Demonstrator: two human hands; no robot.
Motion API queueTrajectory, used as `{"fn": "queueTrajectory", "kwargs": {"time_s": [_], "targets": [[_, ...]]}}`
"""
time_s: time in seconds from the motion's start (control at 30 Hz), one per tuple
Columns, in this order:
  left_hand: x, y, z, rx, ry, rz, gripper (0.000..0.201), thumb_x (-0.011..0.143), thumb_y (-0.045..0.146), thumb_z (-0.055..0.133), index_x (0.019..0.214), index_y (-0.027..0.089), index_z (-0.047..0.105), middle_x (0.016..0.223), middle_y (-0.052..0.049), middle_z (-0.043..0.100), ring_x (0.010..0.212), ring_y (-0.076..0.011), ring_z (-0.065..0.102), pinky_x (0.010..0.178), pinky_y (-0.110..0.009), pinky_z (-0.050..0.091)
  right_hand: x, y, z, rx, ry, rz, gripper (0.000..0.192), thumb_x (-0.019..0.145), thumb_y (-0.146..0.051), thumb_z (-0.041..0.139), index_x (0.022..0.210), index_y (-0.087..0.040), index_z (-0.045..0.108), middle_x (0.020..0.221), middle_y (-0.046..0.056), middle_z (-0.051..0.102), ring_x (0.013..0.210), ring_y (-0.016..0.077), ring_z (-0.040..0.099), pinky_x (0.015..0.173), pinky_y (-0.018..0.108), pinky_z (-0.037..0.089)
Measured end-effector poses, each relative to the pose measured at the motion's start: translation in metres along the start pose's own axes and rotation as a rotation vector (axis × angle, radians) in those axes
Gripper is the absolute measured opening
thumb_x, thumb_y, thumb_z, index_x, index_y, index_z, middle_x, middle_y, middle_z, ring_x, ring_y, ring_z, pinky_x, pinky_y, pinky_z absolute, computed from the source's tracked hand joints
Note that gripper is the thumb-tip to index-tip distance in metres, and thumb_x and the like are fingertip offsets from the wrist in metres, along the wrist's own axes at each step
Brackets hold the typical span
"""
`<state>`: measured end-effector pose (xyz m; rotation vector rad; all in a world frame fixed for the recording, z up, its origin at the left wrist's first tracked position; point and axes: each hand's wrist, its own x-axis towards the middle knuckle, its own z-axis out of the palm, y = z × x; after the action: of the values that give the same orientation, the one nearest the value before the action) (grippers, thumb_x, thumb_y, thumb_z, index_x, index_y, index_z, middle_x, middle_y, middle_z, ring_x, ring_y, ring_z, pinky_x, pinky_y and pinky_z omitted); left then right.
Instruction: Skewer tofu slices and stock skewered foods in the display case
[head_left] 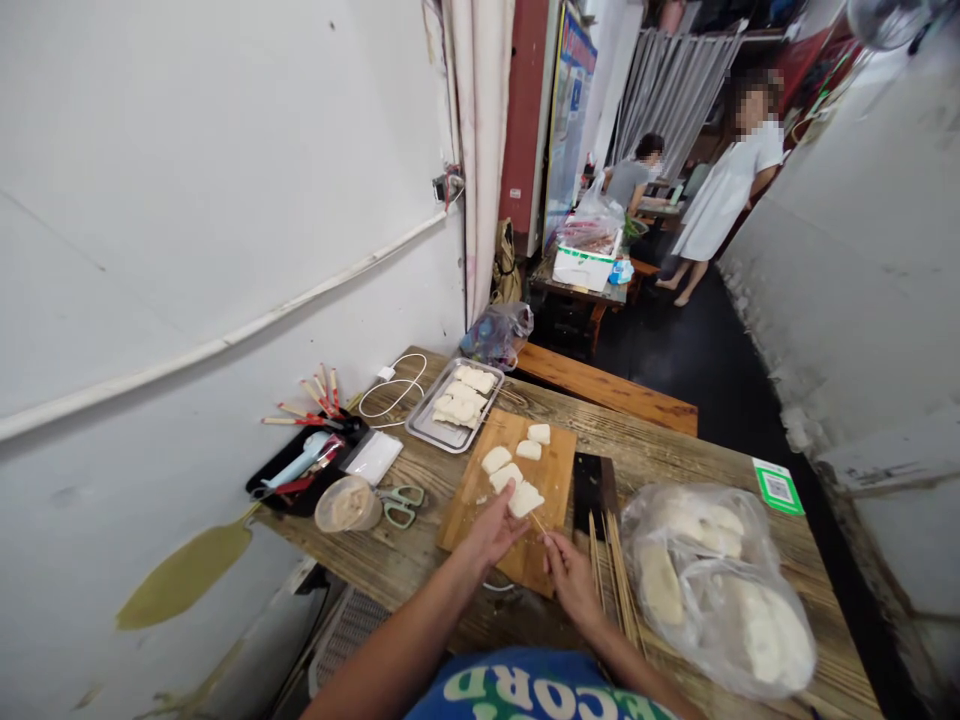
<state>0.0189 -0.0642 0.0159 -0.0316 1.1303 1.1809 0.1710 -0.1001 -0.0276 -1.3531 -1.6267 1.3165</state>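
My left hand (495, 528) holds a white food slice (526, 498) against the wooden cutting board (472, 500). My right hand (571, 580) pinches a thin bamboo skewer (538, 523) whose tip points into that slice. Three more white slices (517, 455) lie further up the board. A cleaver (592, 488) rests right of the board, beside a bundle of skewers (611, 570).
A metal tray (431, 425) holds more slices. A plastic bag of white buns (720, 585) sits at right. Scissors (401, 503), a lidded tub (347, 504), a black tray of utensils (307, 465) and a white cable (391, 392) lie near the wall. Two people stand in the far aisle.
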Motion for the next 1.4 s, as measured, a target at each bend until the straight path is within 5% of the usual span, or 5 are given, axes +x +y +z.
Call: {"fn": "queueTrajectory", "kwargs": {"time_s": [0.43, 0.63, 1.07, 1.23, 1.4], "targets": [[0.045, 0.045, -0.035, -0.114, 0.017, 0.131, 0.014, 0.08, 0.021, 0.056, 0.093, 0.016, 0.057, 0.088, -0.005, 0.065, 0.077, -0.014, 0.063, 0.077, -0.028, 0.051, 0.049, -0.01, 0.019, -0.236, -0.043, -0.105, 0.033, 0.088, -0.036, 0.035, 0.096, -0.019, 0.062, 0.088, 0.006, 0.068, 0.078, 0.0183, 0.062, 0.072, 0.028, 0.045], [0.05, 0.07, -0.065, -0.11, -0.009, -0.007, 0.024, 0.081, 0.028, 0.055, 0.104, 0.021, 0.056, 0.114, -0.008, 0.059, 0.103, -0.0174, 0.057, 0.083, -0.028, 0.047, 0.146, -0.019, 0.03, -0.391, -0.037, -0.234, 0.036, 0.091, -0.034, 0.025, 0.087, -0.017, 0.057, 0.064, 0.001, 0.059, 0.06, 0.0132, 0.057, 0.061, 0.023, 0.041], [0.05, 0.049, -0.164, -0.177, 0.011, -0.205, 0.029, 0.069, 0.028, 0.069, 0.096, 0.019, 0.064, 0.09, -0.006, 0.068, 0.083, -0.0172, 0.064, 0.076, -0.027, 0.048, 0.353, -0.027, 0.103, -0.751, -0.059, -0.307, 0.027, 0.089, -0.025, 0.038, 0.087, -0.017, 0.063, 0.074, 0.005, 0.065, 0.071, 0.0165, 0.057, 0.066, 0.025, 0.038], [0.056, 0.045, -0.157, -0.044, -0.024, -0.259, 0.038, 0.057, 0.03, 0.078, 0.091, 0.019, 0.067, 0.098, -0.006, 0.068, 0.094, -0.0211, 0.061, 0.084, -0.032, 0.047, 0.346, -0.05, 0.086, -0.776, 0.022, -0.308, 0.023, 0.083, -0.03, 0.05, 0.098, -0.016, 0.062, 0.097, 0.009, 0.062, 0.094, 0.0197, 0.051, 0.084, 0.032, 0.036], [0.067, 0.041, -0.128, 0.337, -0.062, -0.191, 0.045, 0.051, 0.046, 0.077, 0.084, 0.017, 0.069, 0.105, -0.008, 0.066, 0.109, -0.0264, 0.054, 0.096, -0.036, 0.042, 0.237, -0.041, 0.035, -0.715, 0.194, -0.289, 0.027, 0.086, -0.031, 0.045, 0.109, -0.021, 0.057, 0.102, 0.004, 0.06, 0.096, 0.0163, 0.05, 0.084, 0.029, 0.038]]}}
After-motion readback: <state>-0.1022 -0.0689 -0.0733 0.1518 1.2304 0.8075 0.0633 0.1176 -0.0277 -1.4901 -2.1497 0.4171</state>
